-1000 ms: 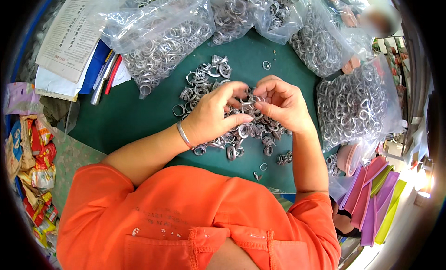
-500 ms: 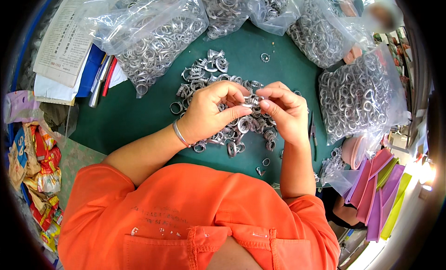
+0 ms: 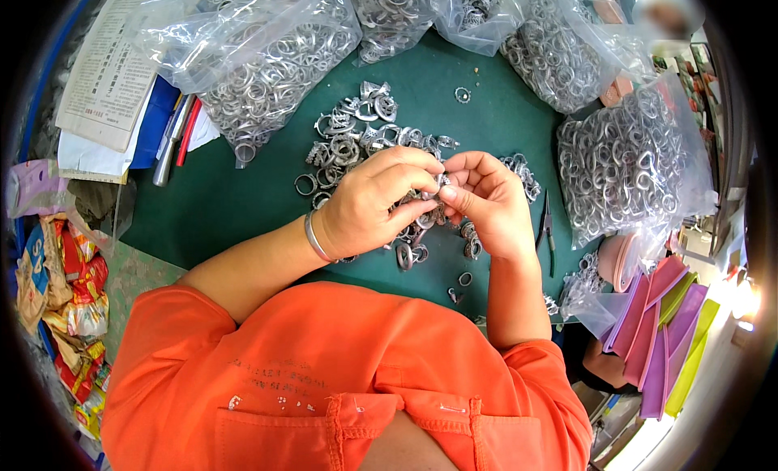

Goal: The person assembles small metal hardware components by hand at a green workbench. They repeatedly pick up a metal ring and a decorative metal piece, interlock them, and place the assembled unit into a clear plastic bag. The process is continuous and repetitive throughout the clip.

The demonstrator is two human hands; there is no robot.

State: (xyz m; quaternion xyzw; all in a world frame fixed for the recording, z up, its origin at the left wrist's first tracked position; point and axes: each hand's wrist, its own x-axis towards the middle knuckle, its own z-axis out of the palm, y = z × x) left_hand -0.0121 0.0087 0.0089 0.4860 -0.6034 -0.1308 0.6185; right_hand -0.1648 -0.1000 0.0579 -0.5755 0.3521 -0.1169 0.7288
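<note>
Over a heap of silver-coloured metal rings my left hand and my right hand meet, fingertips pinched together. Between them is a small silver ring, mostly covered by the fingers, gripped from both sides. Rings of the heap lie under and around both hands, some plain bands and some with ornate tops. A smaller cluster of rings sits just beyond my right hand. Two small pieces, one a loose ring, lie nearer my body.
Clear plastic bags full of rings line the far side, with another bag at the right. Pliers lie beside my right forearm. Newspaper and a red pen are at the left. Pink and purple strips stand lower right.
Both hands have shifted slightly; the ring is turned and more covered by my fingers. My right hand has moved a little left, uncovering the cluster of rings beyond it.
</note>
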